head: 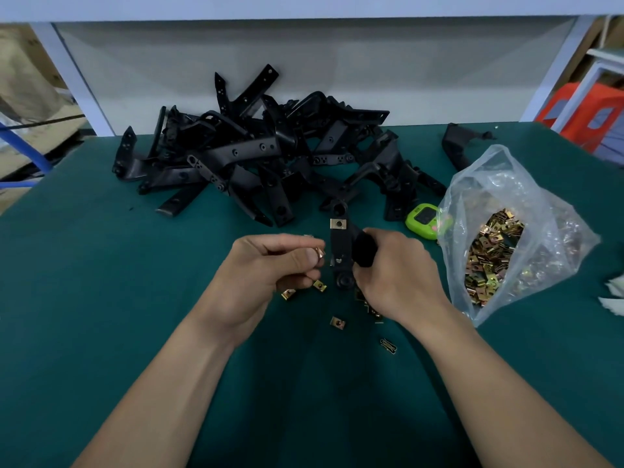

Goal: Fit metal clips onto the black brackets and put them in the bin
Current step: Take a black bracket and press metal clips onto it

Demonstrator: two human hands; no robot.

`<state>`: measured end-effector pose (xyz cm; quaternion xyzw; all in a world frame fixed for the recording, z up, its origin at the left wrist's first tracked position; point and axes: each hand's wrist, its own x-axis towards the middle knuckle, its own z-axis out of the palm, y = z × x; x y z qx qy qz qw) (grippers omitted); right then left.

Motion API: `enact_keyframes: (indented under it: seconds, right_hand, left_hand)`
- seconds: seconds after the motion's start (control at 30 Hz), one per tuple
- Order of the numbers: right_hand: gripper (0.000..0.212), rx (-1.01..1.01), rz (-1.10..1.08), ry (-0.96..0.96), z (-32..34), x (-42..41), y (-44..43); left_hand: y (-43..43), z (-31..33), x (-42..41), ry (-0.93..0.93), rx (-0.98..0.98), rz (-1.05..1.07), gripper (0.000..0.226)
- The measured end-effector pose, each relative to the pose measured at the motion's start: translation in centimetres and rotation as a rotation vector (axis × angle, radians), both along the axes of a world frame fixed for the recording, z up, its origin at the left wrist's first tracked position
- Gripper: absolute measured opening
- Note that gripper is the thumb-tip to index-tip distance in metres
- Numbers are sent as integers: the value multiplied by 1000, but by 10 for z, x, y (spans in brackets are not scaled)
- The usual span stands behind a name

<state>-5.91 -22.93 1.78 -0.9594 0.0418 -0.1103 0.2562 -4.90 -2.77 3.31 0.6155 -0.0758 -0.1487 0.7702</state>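
While the right hand (395, 271) grips a black bracket (339, 244) over the middle of the bench (101, 265), its fingers curled round the thick rounded part on the bracket's right side, the left hand (270, 275) is held just to the left of it, thumb and fingers (290, 239) pinched together on a small metal clip (318, 254) that nearly touches the bracket's edge. The bracket's flat strip points away from the person, and a fitted clip (338, 224), brass-coloured with a hole in its middle, already sits across the strip near its far end. Below the hands several loose clips (337, 322) lie scattered on the green bench surface, some partly hidden under the right hand. Behind the held bracket a large pile of brackets (256, 153) lies tangled across the far side of the bench, against a pale back panel (337, 62). To the right stands an open clear plastic bag (526, 197) with a heap of the same brass-coloured clips inside, and a small green timer (422, 221) lies between the bag and the pile, partly behind the bag's edge. One more lone bracket (456, 143) lies apart behind the bag, near the bench's far right corner. Some white scraps (613, 298) show at the right edge of the bench.
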Motion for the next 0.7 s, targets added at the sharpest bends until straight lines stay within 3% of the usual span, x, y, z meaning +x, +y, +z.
enact_keyframes:
  seconds: [0.4,0.7]
  right_hand:
    - [14,-42,19,10,1,-2,0]
    - [15,-3,57,38,2,-3,2]
  left_hand:
    - [1,0,-2,-49,114,-70,37]
    - [-4,-5,-3,-48,25,-65,45]
